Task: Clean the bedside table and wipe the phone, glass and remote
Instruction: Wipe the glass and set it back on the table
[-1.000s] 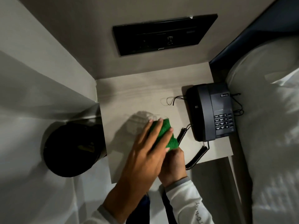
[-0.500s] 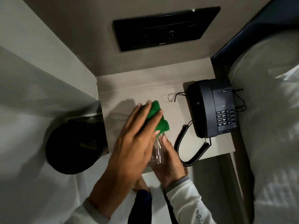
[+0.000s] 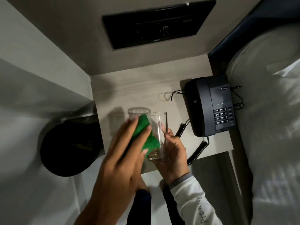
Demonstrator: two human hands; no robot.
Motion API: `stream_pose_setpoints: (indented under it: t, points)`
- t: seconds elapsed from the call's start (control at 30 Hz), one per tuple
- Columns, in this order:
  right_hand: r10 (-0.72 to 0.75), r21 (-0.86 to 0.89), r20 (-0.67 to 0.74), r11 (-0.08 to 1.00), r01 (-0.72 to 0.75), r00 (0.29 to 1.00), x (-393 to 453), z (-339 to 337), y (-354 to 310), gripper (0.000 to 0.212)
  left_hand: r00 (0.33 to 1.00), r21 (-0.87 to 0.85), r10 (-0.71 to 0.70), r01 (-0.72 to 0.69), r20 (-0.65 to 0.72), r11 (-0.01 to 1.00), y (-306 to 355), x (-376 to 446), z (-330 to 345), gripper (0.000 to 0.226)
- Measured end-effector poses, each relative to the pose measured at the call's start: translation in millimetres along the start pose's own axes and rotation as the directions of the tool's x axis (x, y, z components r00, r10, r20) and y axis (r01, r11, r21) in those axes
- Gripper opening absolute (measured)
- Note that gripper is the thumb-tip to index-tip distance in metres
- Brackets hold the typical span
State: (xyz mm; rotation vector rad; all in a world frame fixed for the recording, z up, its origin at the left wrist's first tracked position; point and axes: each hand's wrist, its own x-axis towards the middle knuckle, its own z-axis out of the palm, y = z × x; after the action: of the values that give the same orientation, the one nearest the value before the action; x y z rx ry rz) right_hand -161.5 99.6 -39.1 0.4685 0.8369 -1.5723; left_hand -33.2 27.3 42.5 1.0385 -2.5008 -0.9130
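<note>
A clear drinking glass (image 3: 159, 127) is held above the pale wooden bedside table (image 3: 133, 90), gripped low on its right side by my right hand (image 3: 173, 153). My left hand (image 3: 125, 159) presses a green cloth (image 3: 144, 135) against the glass's left side, fingers spread over the cloth. A dark grey desk phone (image 3: 211, 106) lies at the table's right edge, handset on its cradle, and its coiled cord (image 3: 194, 153) hangs past the front edge. No remote is in view.
A black round bin (image 3: 69, 146) stands on the floor left of the table. A black switch panel (image 3: 155, 23) is set in the wall behind. White bedding (image 3: 267, 127) fills the right side. A thin loose cable (image 3: 168, 96) lies beside the phone.
The glass has been tilted and lifted so its open rim shows. The green cloth, which covered the top of the glass, has slid down onto its left side with my left hand.
</note>
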Motion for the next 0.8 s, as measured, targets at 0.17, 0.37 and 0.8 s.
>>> stream_pose_setpoints:
  t: [0.17,0.37,0.8]
  points:
    - [-0.016,0.005,0.025,1.000,0.016,1.000,-11,3,15,0.077,0.999,0.144,0.024,-0.028,0.027,0.989,-9,36,28,0.044]
    - [-0.038,0.077,-0.044,0.996,0.041,0.998,2,15,-16,0.055,0.974,0.023,0.172,-0.177,0.145,0.984,2,-27,45,0.041]
    - [-0.443,-0.937,0.347,-0.195,0.289,0.826,91,145,-20,0.057,0.990,0.386,-0.139,0.113,0.039,0.915,-116,-41,83,0.048]
